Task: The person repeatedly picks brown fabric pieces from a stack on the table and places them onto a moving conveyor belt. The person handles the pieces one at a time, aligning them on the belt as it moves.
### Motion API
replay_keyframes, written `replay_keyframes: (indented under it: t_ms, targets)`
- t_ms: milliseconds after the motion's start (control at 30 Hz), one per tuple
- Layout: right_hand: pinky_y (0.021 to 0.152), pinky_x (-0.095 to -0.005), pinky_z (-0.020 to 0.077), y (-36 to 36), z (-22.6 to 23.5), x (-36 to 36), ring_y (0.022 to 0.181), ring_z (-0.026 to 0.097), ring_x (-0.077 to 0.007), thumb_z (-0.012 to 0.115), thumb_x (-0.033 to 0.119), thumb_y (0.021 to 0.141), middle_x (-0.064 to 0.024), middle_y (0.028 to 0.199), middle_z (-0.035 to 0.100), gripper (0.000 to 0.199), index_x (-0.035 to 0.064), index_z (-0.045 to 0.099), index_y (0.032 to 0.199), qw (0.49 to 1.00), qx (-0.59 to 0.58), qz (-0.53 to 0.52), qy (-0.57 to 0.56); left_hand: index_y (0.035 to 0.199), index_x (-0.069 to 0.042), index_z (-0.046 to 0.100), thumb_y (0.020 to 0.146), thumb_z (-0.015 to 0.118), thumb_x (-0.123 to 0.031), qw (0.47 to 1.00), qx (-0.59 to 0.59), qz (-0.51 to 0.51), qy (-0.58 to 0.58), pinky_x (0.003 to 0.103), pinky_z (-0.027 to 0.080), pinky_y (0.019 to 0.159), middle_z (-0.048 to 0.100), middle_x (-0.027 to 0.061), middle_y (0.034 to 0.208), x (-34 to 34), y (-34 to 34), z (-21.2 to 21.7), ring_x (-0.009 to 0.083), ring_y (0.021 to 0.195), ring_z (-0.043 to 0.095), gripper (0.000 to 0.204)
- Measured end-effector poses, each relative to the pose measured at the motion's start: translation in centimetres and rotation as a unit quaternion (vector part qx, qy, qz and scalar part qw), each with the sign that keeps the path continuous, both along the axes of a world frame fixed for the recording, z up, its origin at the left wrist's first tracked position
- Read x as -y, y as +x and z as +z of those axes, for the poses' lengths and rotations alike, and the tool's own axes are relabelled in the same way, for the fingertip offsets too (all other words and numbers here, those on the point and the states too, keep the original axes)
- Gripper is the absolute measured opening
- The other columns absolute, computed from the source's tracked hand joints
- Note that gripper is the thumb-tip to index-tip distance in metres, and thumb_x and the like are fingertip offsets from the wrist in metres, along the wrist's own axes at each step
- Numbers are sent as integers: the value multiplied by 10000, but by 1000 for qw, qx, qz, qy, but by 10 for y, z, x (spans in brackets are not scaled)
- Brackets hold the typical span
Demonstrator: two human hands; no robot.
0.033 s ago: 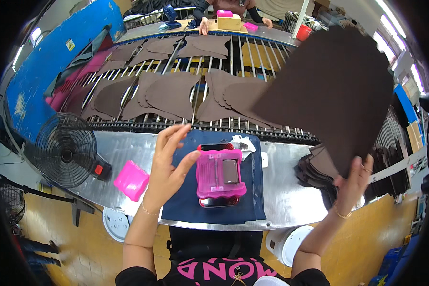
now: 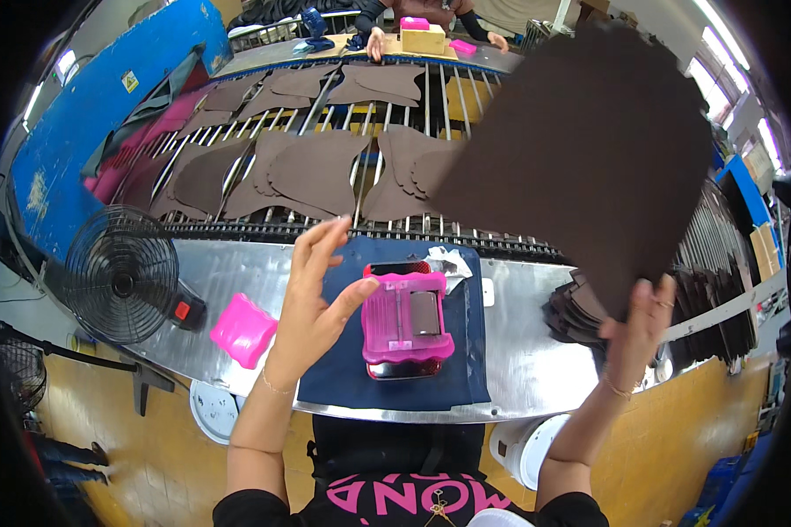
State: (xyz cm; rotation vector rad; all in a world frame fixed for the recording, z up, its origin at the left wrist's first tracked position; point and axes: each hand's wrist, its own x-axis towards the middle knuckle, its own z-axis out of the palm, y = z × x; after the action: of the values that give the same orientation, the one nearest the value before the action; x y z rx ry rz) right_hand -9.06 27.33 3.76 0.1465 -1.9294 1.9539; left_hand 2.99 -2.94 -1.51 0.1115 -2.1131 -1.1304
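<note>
My right hand (image 2: 639, 329) grips the lower corner of a large dark brown cut panel (image 2: 589, 158), held up off the table. The panel has a rounded, notched far edge. My left hand (image 2: 318, 285) is open with fingers apart and holds nothing, just left of a pink wavy-edged frame (image 2: 380, 321). That frame sits over a red-and-black base, with a small grey-brown piece (image 2: 425, 314) in its right part. Under it lies a dark blue mat (image 2: 334, 382), and a crumpled white scrap (image 2: 453, 263) is at its far right corner.
Brown panels (image 2: 316, 171) lie in rows on a barred rack beyond the table. A black fan (image 2: 123, 277) and a loose pink plate (image 2: 243, 331) are at left. Stacked brown pieces (image 2: 576, 307) sit at right. Across the rack a co-worker's hand (image 2: 375, 44) shows.
My right hand and the brown panel have shifted slightly left and up. The panel covers more of the rack. My left hand has moved slightly right, nearer the pink frame.
</note>
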Motion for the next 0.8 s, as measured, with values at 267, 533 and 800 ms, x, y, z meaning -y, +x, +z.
replay_keyframes:
  t_ms: [267, 533, 800]
  targets:
    - [546, -228, 490, -1, -25, 71, 611, 626, -140, 568, 99, 927, -101, 867, 624, 276, -24, 471, 1154, 923, -74, 374, 56, 1058, 1, 586, 914, 594, -100, 959, -14, 25, 282, 202, 389, 394, 577, 28, 699, 46, 46, 37, 95, 441, 528, 176]
    - [663, -267, 508, -7, -69, 110, 759, 675, -186, 746, 99, 767, -105, 866, 696, 234, 18, 664, 971, 899, -100, 382, 192, 1044, -18, 633, 904, 633, -163, 982, -16, 171, 75, 160, 336, 454, 594, 6, 654, 78, 81, 51, 49, 505, 539, 201]
    - [666, -312, 492, 3, -71, 122, 771, 604, -216, 765, 95, 711, -55, 787, 680, 164, 68, 709, 864, 885, -178, 344, 258, 1012, -7, 640, 893, 641, -119, 976, 1, 214, 47, 165, 312, 443, 573, -4, 656, 86, 96, 52, 24, 500, 476, 163]
